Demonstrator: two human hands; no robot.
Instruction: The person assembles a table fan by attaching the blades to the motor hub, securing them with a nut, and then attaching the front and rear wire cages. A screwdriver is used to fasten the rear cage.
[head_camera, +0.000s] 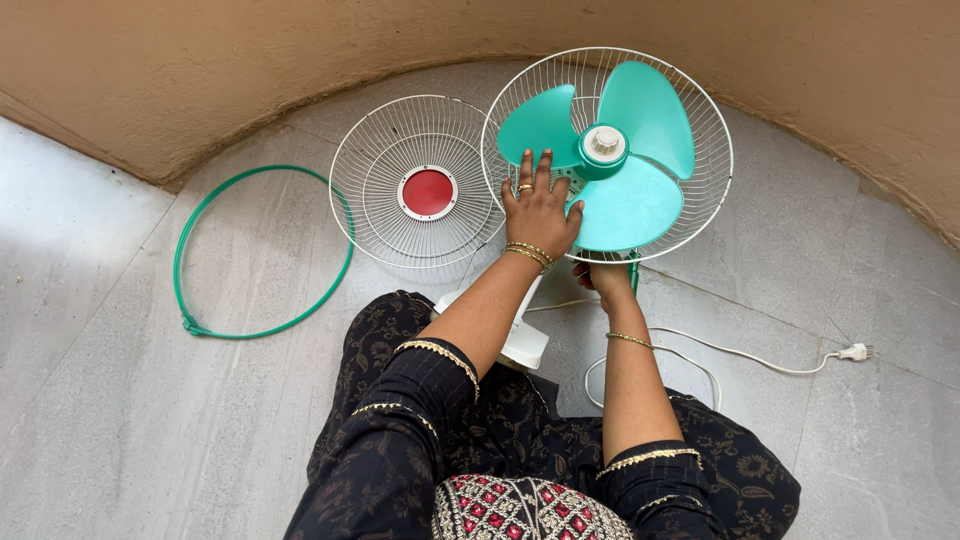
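With fingers spread flat, the left hand (540, 208) steadies the teal fan blade (610, 160) inside its rear guard (712, 190), the right hand (603, 277) grips below, closure hidden; loosening the hub cap (604, 141) seems next, front guard (420, 190) left of the blade.

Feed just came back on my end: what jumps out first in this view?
The teal fan blades in their white rear guard at top centre, with the left hand flat on a blade and the right hand at the rim below. Left of it, the loose front guard with its red centre, then a green ring.
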